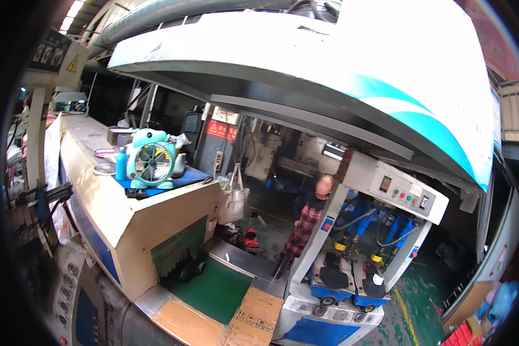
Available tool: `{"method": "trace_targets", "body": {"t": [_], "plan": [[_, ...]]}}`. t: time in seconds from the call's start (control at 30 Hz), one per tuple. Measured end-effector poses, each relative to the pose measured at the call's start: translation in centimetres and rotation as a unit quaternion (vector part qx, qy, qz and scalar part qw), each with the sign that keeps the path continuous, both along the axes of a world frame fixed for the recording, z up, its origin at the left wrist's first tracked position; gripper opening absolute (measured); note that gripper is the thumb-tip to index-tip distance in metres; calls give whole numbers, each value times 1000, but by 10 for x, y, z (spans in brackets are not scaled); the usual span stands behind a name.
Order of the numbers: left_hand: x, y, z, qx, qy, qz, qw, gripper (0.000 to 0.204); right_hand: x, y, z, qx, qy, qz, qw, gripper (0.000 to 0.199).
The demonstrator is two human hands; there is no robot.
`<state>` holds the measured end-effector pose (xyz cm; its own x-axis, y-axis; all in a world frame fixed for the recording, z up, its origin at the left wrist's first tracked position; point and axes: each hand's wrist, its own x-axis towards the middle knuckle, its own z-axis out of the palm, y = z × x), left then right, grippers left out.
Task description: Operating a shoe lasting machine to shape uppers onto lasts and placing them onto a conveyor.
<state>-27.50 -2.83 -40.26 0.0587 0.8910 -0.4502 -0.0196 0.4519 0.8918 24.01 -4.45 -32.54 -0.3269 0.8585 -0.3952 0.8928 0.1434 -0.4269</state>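
Observation:
Neither of my hands shows in the head view. Low in the middle, a green conveyor belt [216, 291] runs out of a tan tunnel machine [147, 242] through a fringed curtain [179, 248]. A dark item, perhaps a shoe part, [191, 270] lies on the belt by the curtain. Flattened cardboard [254, 314] covers the belt's near end. To the right stands a white press machine [398, 190] with two blue stations. Dark flat pads [333, 278] rest on its stations, and a small white object [378, 279] sits on the right one.
A turquoise animal-shaped fan [151, 158] and a blue bottle [121, 164] stand on the tunnel machine. Beyond the belt is a person in a plaid apron [305, 225]. A large white hood [305, 63] hangs overhead. A control panel with dials [69, 300] stands lower left.

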Motion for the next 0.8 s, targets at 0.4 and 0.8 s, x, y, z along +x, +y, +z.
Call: {"method": "trace_targets", "body": {"t": [0.4,0.8], "plan": [[3,11,-60,-91,-89,-51,991,47,-56,39,175,97,179,-294,934,33],[2,7,-62,-172,-166,-73,968,39,-142,-26,601,766,322,-20,556,52]]}}
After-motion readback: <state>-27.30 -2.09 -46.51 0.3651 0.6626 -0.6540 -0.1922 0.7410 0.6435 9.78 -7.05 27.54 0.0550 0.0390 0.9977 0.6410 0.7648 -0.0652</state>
